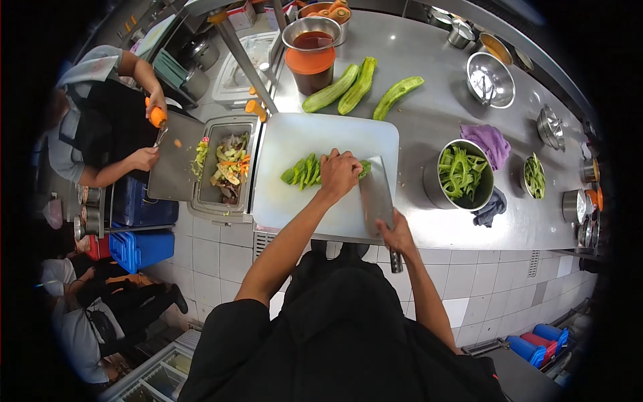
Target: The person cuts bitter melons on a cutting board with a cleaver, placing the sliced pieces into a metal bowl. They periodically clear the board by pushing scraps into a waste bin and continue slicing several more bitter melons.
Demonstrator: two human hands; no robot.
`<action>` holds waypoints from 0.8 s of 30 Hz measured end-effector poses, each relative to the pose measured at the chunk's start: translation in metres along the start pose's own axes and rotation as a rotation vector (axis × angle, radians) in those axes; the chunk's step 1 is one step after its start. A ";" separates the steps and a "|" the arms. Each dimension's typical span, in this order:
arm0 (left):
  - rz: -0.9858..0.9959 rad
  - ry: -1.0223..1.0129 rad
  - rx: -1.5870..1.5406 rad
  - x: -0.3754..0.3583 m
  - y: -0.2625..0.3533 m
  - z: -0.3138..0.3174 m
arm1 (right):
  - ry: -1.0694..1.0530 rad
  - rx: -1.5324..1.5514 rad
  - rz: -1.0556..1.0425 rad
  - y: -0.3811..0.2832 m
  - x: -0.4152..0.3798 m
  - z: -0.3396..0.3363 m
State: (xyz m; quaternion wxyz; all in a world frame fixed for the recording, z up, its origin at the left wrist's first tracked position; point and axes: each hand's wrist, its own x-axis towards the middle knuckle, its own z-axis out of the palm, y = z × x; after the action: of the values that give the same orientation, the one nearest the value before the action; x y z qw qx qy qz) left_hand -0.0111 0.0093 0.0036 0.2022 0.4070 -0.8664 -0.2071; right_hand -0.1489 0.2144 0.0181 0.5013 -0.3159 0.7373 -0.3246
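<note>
A white cutting board [288, 134] lies on the steel table. On it my left hand [340, 174] presses down with bent fingers on a green vegetable, with several cut slices [305, 171] fanned out to its left. My right hand [398, 236] is wrapped round the handle of a cleaver [377, 195], whose broad blade stands beside the right end of the vegetable. Behind the board lie whole peeled green vegetables [358, 85]. To the right, a steel pot [433, 181] holds cut green pieces [462, 173].
Left of the board is a bin of peelings [231, 167], where a co-worker [100, 127] peels a carrot [157, 116]. An orange-rimmed container [311, 70] stands behind the board. A purple cloth [487, 144], a dark cloth [492, 208] and a metal bowl [491, 79] are at the right.
</note>
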 end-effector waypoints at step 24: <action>0.008 -0.035 0.043 0.009 0.019 0.012 | -0.008 0.075 -0.035 -0.010 0.019 -0.037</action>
State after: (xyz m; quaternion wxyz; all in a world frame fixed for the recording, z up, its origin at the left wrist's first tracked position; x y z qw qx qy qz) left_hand -0.0344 0.0160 0.0056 0.1791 0.4040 -0.8757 -0.1946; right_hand -0.1880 0.2001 0.0263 0.5098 -0.3113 0.7170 -0.3594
